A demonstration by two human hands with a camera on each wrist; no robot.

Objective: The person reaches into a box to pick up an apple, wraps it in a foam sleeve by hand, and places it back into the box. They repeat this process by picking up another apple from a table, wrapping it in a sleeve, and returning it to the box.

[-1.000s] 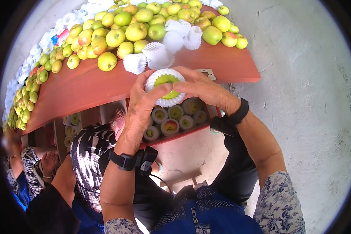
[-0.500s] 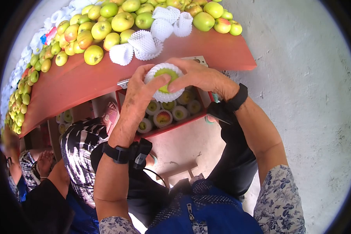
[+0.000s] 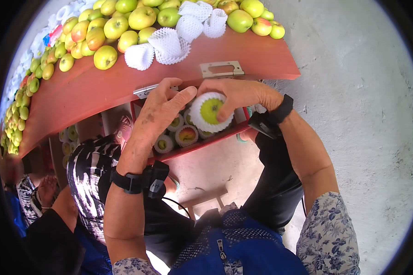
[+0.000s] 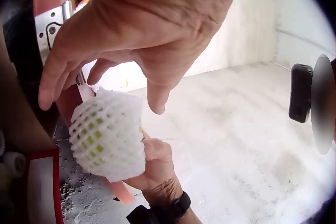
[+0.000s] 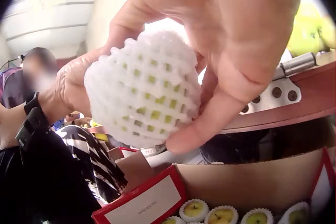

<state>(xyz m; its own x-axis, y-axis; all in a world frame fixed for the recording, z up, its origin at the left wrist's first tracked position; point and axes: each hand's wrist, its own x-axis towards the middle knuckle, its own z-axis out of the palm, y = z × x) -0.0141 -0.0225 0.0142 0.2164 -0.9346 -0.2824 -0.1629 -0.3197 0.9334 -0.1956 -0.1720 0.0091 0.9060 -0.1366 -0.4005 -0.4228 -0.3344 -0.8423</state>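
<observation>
A green apple point(image 3: 209, 110) in a white foam net sleeve is in my right hand point(image 3: 243, 97), with the thumb across its face and the fingers round its far side. In the right wrist view the foam net point(image 5: 149, 90) covers the apple, green showing through its holes. My left hand point(image 3: 163, 107) is apart from the apple, just to its left, fingers loosely bent and holding nothing. The left wrist view shows that hand point(image 4: 142, 35) above the netted apple. Below both hands stands a red-edged box point(image 3: 190, 152) with sleeved apples point(image 3: 186, 135) inside.
Loose apples point(image 3: 116, 27) are heaped on the red table point(image 3: 92, 89), beside several spare foam nets point(image 3: 169, 43). Metal hinges point(image 3: 222, 68) sit at the table's near edge. Another person's patterned trouser leg point(image 3: 89, 178) is at left, and a grey wall point(image 3: 348, 105) at right.
Both hands held the netted apple before; the left hand has let go. The right hand has brought the apple slightly right and down over the box. The head view has shifted a little.
</observation>
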